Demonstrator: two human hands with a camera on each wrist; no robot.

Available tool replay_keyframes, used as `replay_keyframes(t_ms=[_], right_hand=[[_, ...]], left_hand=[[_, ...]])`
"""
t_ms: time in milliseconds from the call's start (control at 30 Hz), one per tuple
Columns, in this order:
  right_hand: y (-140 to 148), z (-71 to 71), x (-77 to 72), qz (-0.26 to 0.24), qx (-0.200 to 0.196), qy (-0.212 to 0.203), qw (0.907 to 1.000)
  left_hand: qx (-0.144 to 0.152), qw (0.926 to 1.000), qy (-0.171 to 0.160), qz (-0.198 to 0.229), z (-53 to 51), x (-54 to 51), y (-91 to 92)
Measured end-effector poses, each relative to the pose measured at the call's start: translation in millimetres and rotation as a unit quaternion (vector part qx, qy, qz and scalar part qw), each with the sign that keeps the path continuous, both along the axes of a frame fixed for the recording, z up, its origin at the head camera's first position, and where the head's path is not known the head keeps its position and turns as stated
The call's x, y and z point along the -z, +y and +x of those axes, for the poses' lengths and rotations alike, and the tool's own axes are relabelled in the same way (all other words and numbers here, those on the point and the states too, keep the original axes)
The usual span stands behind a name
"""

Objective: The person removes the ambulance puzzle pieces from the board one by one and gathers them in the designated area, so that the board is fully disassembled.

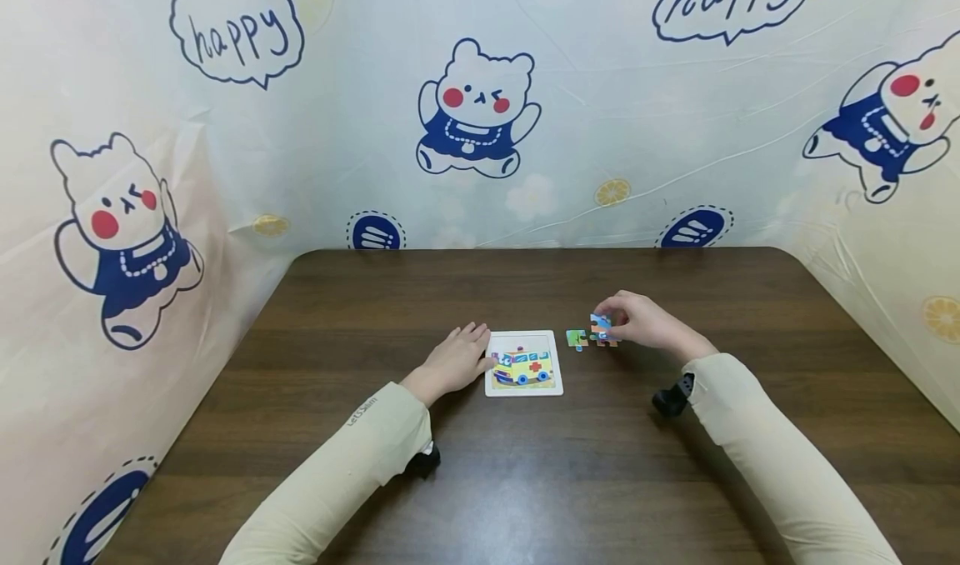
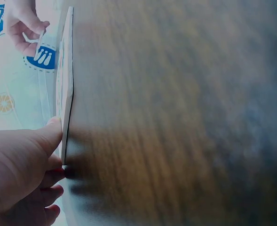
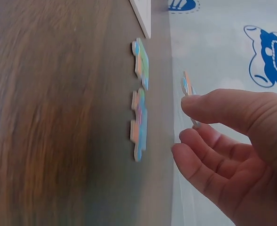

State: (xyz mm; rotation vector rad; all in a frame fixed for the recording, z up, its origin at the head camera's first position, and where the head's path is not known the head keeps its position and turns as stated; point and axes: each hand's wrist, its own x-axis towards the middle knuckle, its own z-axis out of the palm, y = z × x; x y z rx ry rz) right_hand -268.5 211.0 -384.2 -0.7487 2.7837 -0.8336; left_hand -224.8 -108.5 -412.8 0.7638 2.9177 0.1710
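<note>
A square, white-framed ambulance puzzle board (image 1: 536,340) lies well inside the visible edges of the dark brown wood-grain counter (image 1: 540,482), wide room on both sides; the left hand (image 1: 452,361) touches its left edge, fingers outstretched, while the right hand (image 1: 643,322) pinches a small blue jigsaw piece (image 1: 600,322) above the counter, near a green jigsaw piece (image 1: 575,337)
</note>
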Motion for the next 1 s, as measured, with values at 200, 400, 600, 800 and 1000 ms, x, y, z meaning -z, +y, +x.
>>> replay_keyframes(t_ms=[200,400,600,800,1000], right_hand=[[12,1.5,2.9,0.000,-0.006,0.003,1.0000],[24,2.8,4.9,0.009,-0.005,-0.002,0.9999],[34,2.2,7.0,0.024,-0.010,0.003,0.9997],[43,1.8,10.6,0.035,-0.011,-0.002,0.9993],[50,0.2,12.2,0.042,-0.011,-0.015,0.9990]], left_hand=[[-0.002,1.0000,-0.002,-0.002,0.2,0.9,0.1],[-0.003,1.0000,-0.004,-0.002,1.1,0.4,0.2],[-0.001,1.0000,-0.001,-0.001,2.0,-1.3,-0.1],[-0.002,1.0000,-0.002,-0.001,1.3,-0.8,0.1],[0.002,1.0000,0.004,0.001,0.1,0.6,-0.2]])
